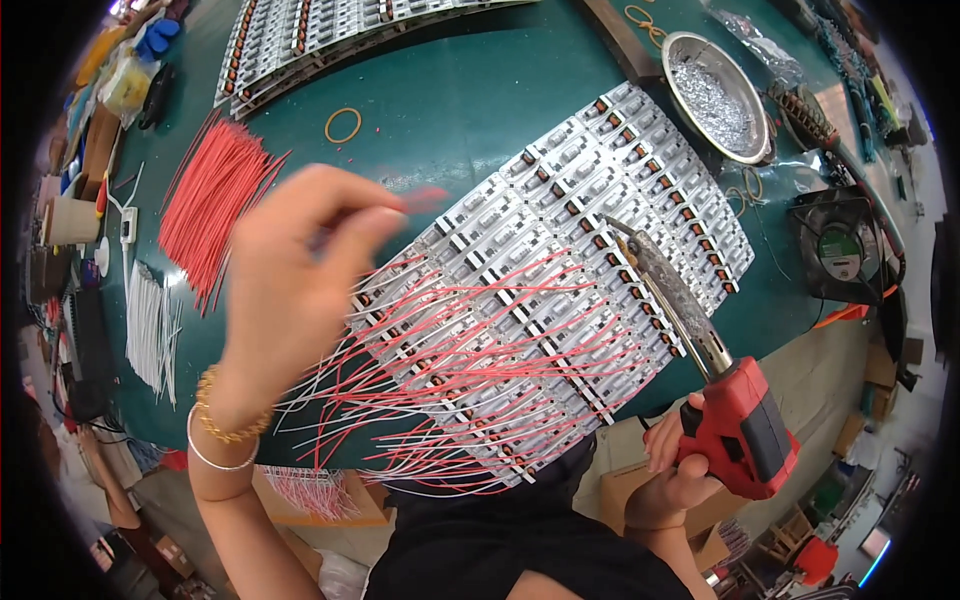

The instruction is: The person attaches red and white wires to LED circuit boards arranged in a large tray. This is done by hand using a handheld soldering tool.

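Observation:
My left hand [290,270], blurred by motion, is raised over the table between the loose red wires and the circuit boards. Its thumb and fingers pinch a short bit of red wire [428,198]. A red and black soldering gun [745,430] is gripped in my right hand [675,480] at the lower right. The gun's dark tip points up and left over the panel of circuit boards [640,140], which lies tilted on the table. Many red and white wires [440,370] trail leftward from the near half of that panel.
A bundle of red wires [215,200] and one of white wires [152,325] lie at the left. Stacked board panels [340,40] stand at the back. At the right are a metal bowl [668,48] of silvery bits and a black fan [800,225]. Another person's arm [105,475] shows far left.

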Demonstrator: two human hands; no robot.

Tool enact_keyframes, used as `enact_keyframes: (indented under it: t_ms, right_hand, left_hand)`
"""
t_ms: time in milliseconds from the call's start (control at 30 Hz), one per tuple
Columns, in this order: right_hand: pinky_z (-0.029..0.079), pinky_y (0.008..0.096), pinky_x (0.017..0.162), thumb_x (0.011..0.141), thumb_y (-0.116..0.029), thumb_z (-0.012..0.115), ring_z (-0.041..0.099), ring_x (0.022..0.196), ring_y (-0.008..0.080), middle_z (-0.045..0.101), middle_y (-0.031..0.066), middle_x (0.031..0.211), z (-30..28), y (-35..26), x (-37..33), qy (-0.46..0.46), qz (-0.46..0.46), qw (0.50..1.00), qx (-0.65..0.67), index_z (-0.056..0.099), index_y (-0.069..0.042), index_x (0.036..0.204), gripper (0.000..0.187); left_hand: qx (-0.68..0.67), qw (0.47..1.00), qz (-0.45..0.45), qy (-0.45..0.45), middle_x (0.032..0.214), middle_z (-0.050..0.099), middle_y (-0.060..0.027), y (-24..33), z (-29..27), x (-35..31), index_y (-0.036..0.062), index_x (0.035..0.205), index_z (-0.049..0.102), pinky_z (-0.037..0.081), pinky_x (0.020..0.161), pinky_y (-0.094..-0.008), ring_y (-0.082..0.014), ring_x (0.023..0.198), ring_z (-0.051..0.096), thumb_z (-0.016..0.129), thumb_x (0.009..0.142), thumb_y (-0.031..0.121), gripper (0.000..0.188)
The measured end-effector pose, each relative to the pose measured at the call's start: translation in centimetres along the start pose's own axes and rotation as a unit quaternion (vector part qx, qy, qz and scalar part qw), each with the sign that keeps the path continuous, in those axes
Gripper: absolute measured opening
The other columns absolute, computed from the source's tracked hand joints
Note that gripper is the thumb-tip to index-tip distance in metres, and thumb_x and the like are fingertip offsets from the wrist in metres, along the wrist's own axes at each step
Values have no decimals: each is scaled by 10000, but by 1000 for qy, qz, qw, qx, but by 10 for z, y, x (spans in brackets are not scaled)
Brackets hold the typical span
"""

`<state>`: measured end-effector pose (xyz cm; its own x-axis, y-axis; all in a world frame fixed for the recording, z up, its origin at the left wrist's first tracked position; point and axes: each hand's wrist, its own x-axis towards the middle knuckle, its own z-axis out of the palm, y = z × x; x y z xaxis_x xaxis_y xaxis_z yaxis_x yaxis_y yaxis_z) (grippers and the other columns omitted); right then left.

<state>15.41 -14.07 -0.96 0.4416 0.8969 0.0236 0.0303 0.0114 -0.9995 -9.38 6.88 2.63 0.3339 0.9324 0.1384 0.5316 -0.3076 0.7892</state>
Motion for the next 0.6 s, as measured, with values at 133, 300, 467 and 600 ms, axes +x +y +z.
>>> enact_keyframes:
  t_ms: [133,300,467,600]
  right_hand:
    - [341,225,392,805,-579,671,428,367,94,435,-25,466,6,-3,5,-17,20,1000,13,473,96,1236,825]
    - [341,228,391,776,-641,666,412,360,97,437,-23,466,3,5,1,-3,39,998,49,470,89,1250,892]
    - [344,237,393,762,-645,678,408,363,102,421,-23,454,-8,7,-5,-26,81,995,52,480,78,1234,886]
    - [349,248,396,765,-627,688,415,365,109,416,-16,447,-7,7,-2,-43,89,993,59,503,69,1167,824]
  left_hand:
    - [30,994,82,-62,739,590,-53,14,36,6,-6,835,624,420,622,-278,-133,662,547,670,844,34,61]
    - [99,986,122,-58,676,559,-54,15,61,1,46,755,594,342,683,-337,-229,584,485,693,826,74,125]
    - [133,982,121,-53,680,570,-57,15,67,3,45,747,588,348,673,-335,-219,584,496,702,816,70,135]
    - [99,985,129,-59,688,548,-80,12,65,5,49,735,537,324,660,-367,-272,566,453,671,828,73,166]
